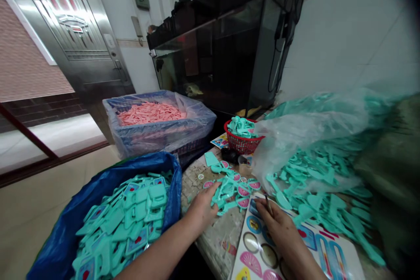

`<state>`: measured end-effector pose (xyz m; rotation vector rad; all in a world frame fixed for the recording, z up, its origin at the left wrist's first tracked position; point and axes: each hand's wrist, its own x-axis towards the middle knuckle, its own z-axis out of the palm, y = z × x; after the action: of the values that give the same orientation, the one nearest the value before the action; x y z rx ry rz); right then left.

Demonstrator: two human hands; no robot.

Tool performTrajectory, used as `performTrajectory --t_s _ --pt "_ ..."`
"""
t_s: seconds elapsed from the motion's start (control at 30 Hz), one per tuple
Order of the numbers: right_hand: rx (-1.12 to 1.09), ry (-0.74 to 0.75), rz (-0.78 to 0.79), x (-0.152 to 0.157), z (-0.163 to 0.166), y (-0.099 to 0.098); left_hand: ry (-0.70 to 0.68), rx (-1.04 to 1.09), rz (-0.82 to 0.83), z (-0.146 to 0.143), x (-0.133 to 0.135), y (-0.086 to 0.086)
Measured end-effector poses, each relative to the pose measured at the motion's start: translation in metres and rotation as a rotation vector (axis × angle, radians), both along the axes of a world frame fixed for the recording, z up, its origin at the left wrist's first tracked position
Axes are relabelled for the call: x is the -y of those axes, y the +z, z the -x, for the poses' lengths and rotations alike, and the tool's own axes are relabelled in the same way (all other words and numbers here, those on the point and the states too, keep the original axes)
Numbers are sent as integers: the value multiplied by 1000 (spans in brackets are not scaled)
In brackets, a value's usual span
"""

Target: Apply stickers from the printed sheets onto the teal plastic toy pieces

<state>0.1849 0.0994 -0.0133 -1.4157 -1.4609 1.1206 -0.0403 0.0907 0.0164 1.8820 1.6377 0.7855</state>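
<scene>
My left hand (202, 205) rests on a small heap of teal plastic toy pieces (231, 188) on the worn tabletop (220, 238), its fingers curled round the heap's left edge. Some pieces in the heap carry round pink stickers. My right hand (277, 223) lies over a sticker sheet (257, 258) and pinches a thin tool (268, 205) that points up towards the heap. The sheet shows round and fan-shaped stickers, with some round spots peeled bare.
A blue bag (98, 192) at the left holds many teal pieces with stickers. A clear bag (311, 140) spills bare teal pieces at the right. Behind stand a red basket (243, 142), a crate of pink pieces (151, 113) and a dark glass tank (216, 52).
</scene>
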Motion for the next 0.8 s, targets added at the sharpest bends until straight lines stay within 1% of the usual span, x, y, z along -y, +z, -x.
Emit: performTrajectory --t_s 0.17,0.37,0.5,0.7,0.8 --pt "-2 -3 12 0 1 1 85 263 84 0 -5 2" --pt "-7 -35 28 2 2 6 184 574 193 3 -4 14" --pt "-19 -22 42 2 2 5 225 758 282 7 -2 21" --pt "-52 -53 46 -3 1 -1 243 924 335 12 6 30" --pt "-75 -95 58 -6 2 7 243 968 334 15 12 39"
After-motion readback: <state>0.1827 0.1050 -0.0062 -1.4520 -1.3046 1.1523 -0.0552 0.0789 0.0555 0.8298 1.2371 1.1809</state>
